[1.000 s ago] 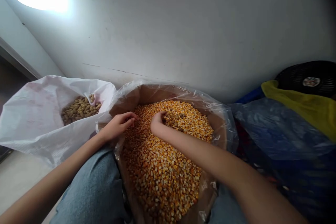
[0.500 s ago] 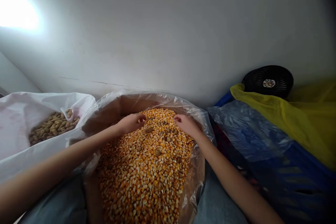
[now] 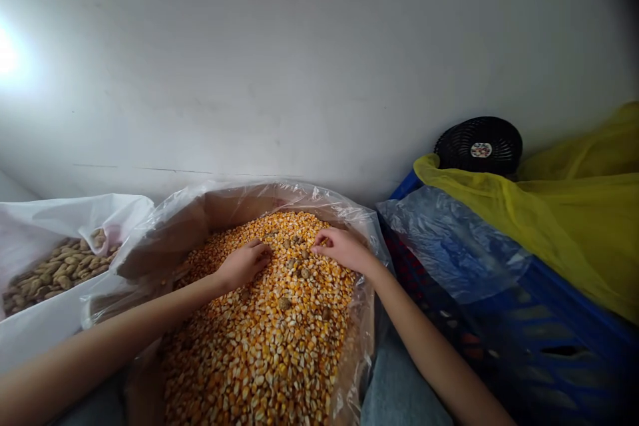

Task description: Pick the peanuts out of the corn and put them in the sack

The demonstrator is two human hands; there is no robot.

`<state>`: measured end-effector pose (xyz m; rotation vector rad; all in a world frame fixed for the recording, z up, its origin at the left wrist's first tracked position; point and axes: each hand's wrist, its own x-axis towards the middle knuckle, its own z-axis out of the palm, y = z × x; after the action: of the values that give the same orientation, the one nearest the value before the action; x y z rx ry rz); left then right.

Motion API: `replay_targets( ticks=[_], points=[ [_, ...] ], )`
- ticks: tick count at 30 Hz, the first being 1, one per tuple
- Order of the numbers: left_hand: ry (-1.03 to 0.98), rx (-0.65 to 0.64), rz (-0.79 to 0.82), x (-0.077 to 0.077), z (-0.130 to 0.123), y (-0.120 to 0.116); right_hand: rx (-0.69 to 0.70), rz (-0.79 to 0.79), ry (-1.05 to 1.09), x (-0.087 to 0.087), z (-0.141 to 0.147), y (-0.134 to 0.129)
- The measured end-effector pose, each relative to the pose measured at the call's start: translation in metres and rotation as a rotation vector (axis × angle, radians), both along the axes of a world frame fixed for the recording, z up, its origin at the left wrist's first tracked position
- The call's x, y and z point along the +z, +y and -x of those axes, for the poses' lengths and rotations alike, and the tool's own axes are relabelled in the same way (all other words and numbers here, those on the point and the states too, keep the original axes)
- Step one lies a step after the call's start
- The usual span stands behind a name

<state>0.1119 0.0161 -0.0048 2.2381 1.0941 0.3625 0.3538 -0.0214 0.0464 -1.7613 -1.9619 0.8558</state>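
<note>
Yellow-orange dried corn kernels [image 3: 259, 346] fill a large sack with a clear plastic liner [image 3: 344, 203] between my knees. Several round brown lumps lie among the kernels, one brown lump [image 3: 284, 304] near the middle; their kind is unclear. My left hand [image 3: 244, 266] rests on the corn left of centre, its fingers curled downward and what they hold hidden. Opposite, my right hand [image 3: 342, 249] is just above the kernels near the right side, thumb and fingers pinched together. Whatever sits in that pinch is too small to name.
At left, a white sack [image 3: 124, 210] holds unshelled peanuts [image 3: 64, 269]. A blue crate [image 3: 544, 306] at right carries clear plastic [image 3: 454, 239] and yellow mesh [image 3: 564, 213]. A round black fan [image 3: 479, 145] stands behind it against the pale wall [image 3: 299, 66].
The view has shifted, so the sacks and crate appear further left. My left hand has lowered onto the corn, over where a brown lump lay. My right hand's fingers remain pinched.
</note>
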Motion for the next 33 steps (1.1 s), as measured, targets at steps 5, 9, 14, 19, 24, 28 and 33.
replay_targets(
  ticks=[5, 9, 14, 19, 24, 28, 33],
  points=[
    [-0.435, 0.234, 0.459, -0.003, 0.006, 0.011, -0.208, 0.104, 0.603, 0.006, 0.002, 0.003],
    [-0.691, 0.492, 0.702, 0.003, 0.022, 0.026, -0.102, 0.06, 0.2, -0.007, 0.008, 0.004],
    [-0.217, 0.455, 0.269, 0.004, 0.041, 0.034, 0.07, 0.018, -0.142, -0.013, 0.016, 0.002],
    [0.385, 0.234, -0.021, -0.007, 0.049, 0.033, -0.092, 0.076, 0.502, 0.004, 0.008, 0.001],
    [0.476, 0.125, -0.009, -0.021, 0.052, 0.033, -0.196, 0.125, 0.877, 0.013, 0.001, 0.001],
    [0.267, 0.193, 0.07, -0.02, 0.05, 0.036, -0.175, 0.155, 0.617, 0.007, 0.005, -0.002],
    [-0.314, 0.344, 0.649, -0.006, 0.039, 0.033, 0.168, 0.194, 0.097, -0.007, 0.017, -0.008]
  ],
)
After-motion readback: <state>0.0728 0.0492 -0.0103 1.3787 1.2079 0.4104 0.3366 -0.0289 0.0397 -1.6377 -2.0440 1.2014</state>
